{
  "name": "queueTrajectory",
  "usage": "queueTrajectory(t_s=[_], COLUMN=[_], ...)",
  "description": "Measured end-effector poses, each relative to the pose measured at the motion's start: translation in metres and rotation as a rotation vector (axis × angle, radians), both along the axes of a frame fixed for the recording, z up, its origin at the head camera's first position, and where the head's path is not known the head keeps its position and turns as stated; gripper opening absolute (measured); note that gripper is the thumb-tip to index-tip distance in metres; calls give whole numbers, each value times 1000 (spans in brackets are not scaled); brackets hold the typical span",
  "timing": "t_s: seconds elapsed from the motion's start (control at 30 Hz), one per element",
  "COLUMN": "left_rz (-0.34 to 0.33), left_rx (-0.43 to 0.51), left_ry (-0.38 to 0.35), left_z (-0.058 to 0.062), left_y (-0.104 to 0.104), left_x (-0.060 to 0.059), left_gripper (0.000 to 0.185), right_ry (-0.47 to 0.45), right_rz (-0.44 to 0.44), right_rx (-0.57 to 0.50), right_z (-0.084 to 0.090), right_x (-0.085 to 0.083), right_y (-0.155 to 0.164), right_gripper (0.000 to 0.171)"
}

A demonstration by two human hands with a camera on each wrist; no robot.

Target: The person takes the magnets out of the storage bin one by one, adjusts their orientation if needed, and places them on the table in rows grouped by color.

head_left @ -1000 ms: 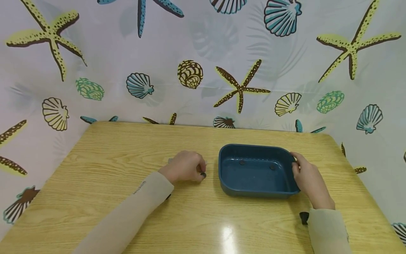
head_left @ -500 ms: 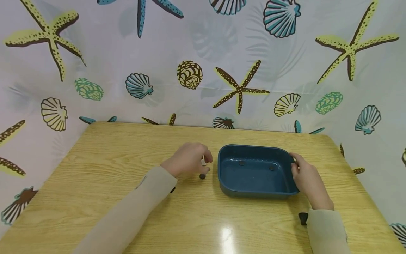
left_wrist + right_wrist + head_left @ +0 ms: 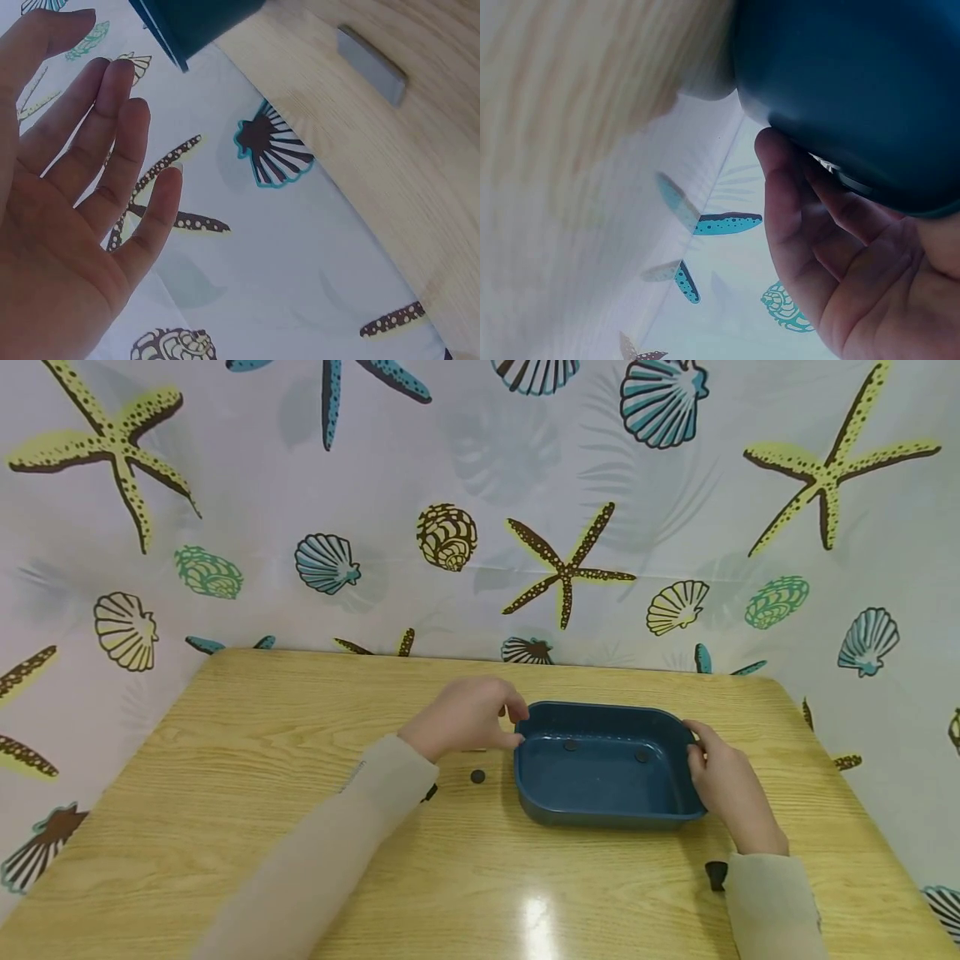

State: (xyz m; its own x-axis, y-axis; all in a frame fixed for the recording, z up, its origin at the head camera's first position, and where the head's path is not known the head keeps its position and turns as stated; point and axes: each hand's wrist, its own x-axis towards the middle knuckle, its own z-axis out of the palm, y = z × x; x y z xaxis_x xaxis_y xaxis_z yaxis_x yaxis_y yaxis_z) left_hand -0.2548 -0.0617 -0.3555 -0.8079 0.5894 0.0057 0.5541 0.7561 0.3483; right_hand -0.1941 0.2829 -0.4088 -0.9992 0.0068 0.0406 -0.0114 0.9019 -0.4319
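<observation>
A dark blue rectangular plastic basin (image 3: 611, 777) stands on the wooden table, right of the middle. My right hand (image 3: 723, 781) grips its right rim, the thumb inside and fingers outside; the right wrist view shows those fingers (image 3: 795, 202) against the outer wall. My left hand (image 3: 472, 714) hovers at the basin's left rim, fingers loosely bent and apart from the thumb. The left wrist view shows nothing in its palm (image 3: 67, 255). Left of the basin lies a small dark round piece (image 3: 477, 776). A flat grey bar (image 3: 373, 66) lies on the table, mostly hidden by my left hand in the head view.
Two small dark round spots (image 3: 570, 745) show on the basin's floor; whether loose or part of it, I cannot tell. Black bits stick out by both cuffs, one near the right sleeve (image 3: 717, 875). A shell-patterned cloth (image 3: 390, 485) hangs behind the table (image 3: 300, 710).
My left hand let go of the dark round piece, leaving it on the table, then moved right and away toward the basin's left rim. The right hand and basin stayed put.
</observation>
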Motion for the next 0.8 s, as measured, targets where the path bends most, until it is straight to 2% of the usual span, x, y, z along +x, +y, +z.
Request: queueTrajectory(t_s=[0.23,0.43,0.63,0.8], left_rz=[-33,-64,-108,-118], left_rx=[16,3,-4,12], left_ry=[-33,-32,-69,-113], left_z=[5,6,-1,-10], left_y=[21,34,45,51], left_x=[1,-1,-4,-4], left_gripper=[32,32,34,36], right_ry=[-5,4,-9,-24], right_rz=[2,8,1,-5], right_rx=[-1,-3,-6,-9], right_z=[0,-1,-1,-1], right_x=[0,-1,-2,-3], right_y=[0,2,2,2], right_gripper=[46,46,46,46])
